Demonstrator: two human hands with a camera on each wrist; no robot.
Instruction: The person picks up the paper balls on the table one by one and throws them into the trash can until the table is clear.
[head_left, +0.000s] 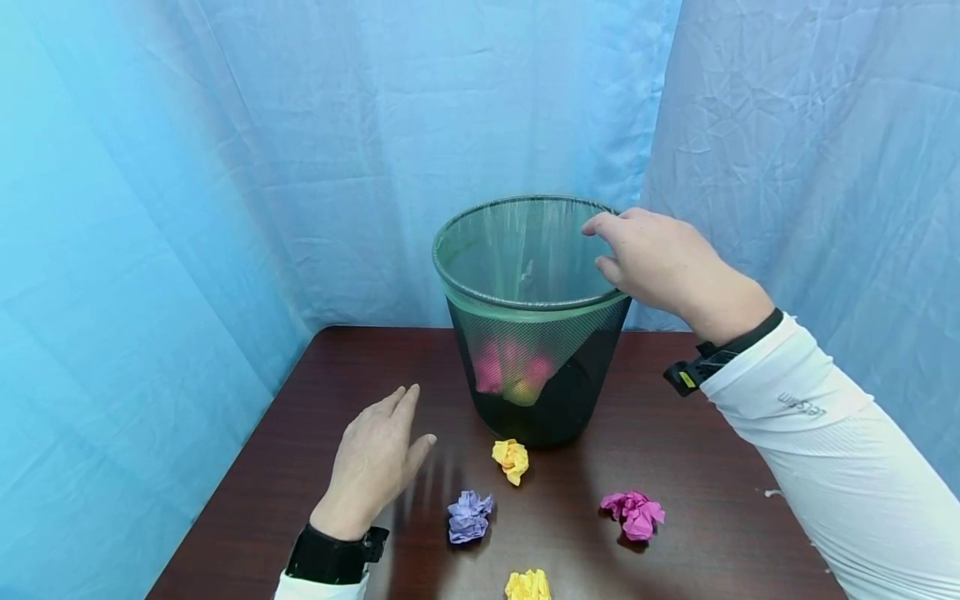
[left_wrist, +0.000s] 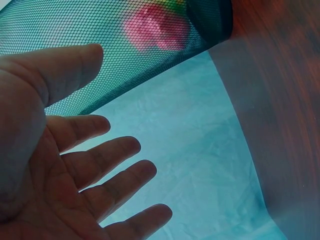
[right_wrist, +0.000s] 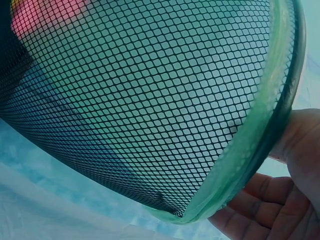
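Note:
My right hand (head_left: 660, 258) is over the right side of the rim of a black mesh wastebasket (head_left: 551, 417), lined with a green bag (head_left: 517, 312). Its index finger and thumb reach over the opening, apart and with nothing between them. In the right wrist view the fingers (right_wrist: 260, 200) show past the rim, loosely bent. My left hand (head_left: 378, 454), fingers extended and holding nothing, hovers over the table left of the basket. Nearest to it lies a crumpled purple paper ball (head_left: 469, 517). Through the mesh, pink paper balls (left_wrist: 156, 26) and something yellow show in the bag.
On the dark wooden table (head_left: 360, 358), a yellow paper ball (head_left: 512, 461) lies in front of the basket, a magenta one (head_left: 635, 514) to the right, and another yellow one (head_left: 528, 586) at the bottom edge. Blue cloth (head_left: 375, 167) hangs behind and at the sides.

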